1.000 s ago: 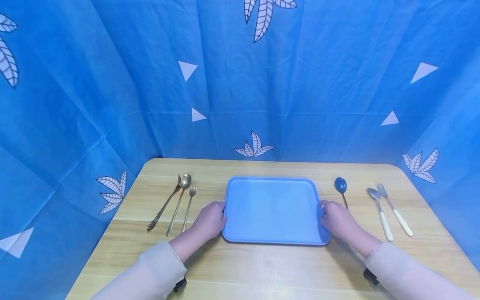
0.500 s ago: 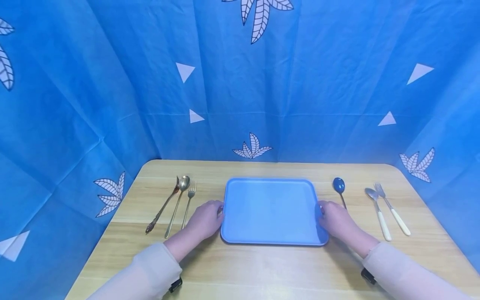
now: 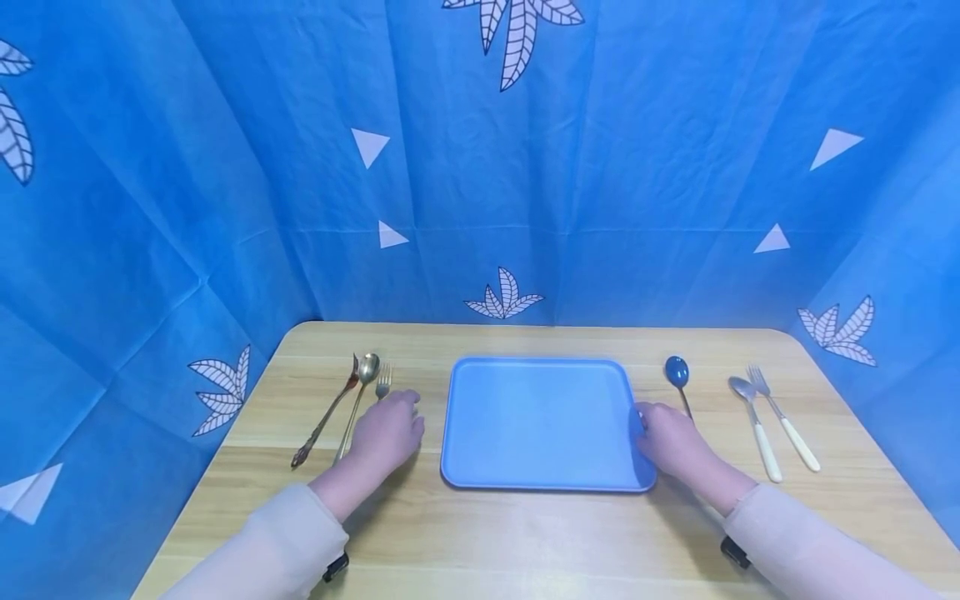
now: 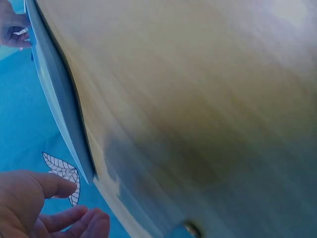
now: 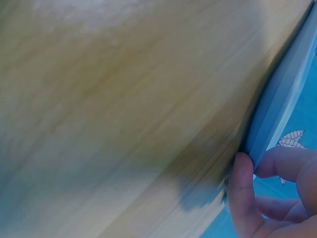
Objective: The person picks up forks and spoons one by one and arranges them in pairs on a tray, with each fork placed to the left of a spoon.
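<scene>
A light blue rectangular tray [image 3: 540, 423] lies flat on the wooden table. At its right side my right hand [image 3: 673, 437] pinches the rim; in the right wrist view its thumb and fingers [image 5: 242, 183] meet at the tray's edge [image 5: 280, 99]. My left hand [image 3: 388, 429] is apart from the tray, to its left, with nothing in it. In the left wrist view its fingers [image 4: 74, 220] are loosely bent. Below or beside this hand lies a small fork [image 3: 384, 379], its handle hidden. A gold-toned spoon [image 3: 367, 368] lies just left of that.
A dark ornate-handled utensil [image 3: 326, 421], perhaps a fork, lies at the far left. Right of the tray are a dark-bowled spoon [image 3: 677, 372], a white-handled spoon [image 3: 756, 429] and a white-handled fork [image 3: 783, 417]. A blue patterned curtain [image 3: 480, 167] hangs around the wooden table [image 3: 540, 542].
My left hand has let go of the tray's left rim and moved left, over the small fork. My right hand has stayed on the right rim. The tray keeps its place.
</scene>
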### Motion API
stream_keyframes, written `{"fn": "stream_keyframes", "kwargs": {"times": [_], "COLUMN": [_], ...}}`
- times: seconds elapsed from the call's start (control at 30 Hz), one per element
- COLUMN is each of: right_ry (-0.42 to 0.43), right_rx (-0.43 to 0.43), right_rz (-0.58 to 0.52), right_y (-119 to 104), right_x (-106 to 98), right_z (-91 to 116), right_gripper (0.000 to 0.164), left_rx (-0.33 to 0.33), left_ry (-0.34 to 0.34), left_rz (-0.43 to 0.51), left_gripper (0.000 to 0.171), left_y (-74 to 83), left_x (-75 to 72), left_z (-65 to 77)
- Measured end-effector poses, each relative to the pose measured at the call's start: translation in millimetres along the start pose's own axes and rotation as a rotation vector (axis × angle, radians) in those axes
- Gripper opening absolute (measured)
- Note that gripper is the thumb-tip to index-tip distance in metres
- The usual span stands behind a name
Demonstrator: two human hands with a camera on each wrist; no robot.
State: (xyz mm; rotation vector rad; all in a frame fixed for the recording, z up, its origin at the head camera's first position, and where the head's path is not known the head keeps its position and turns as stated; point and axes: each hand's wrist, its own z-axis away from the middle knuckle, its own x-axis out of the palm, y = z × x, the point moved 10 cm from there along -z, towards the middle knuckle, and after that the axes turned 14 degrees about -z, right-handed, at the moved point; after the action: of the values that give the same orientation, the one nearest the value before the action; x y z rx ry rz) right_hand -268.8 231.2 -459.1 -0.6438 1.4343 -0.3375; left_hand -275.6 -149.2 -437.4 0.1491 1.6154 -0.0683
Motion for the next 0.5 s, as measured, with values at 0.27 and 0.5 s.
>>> {"fn": "stream_keyframes", "kwargs": {"times": [0.27,0.5], "right_ry": [0.0,-0.003], "right_rx": [0.019,0.018], "right_rz": [0.0,0.011], "right_y": [1,0], "right_x": [0,1], "right_z": [0,1], "right_gripper": [0.045,0.044], "left_rx": [-0.055,-0.09], "left_ry": [0.007,-0.002], "left_rz": [-0.008,-0.005], "left_gripper": [0.042,0.042], "left_y": [-20.2,-33.4], "left_x": [-4.2,-2.0], "left_z": [-0.6,-0.3]}}
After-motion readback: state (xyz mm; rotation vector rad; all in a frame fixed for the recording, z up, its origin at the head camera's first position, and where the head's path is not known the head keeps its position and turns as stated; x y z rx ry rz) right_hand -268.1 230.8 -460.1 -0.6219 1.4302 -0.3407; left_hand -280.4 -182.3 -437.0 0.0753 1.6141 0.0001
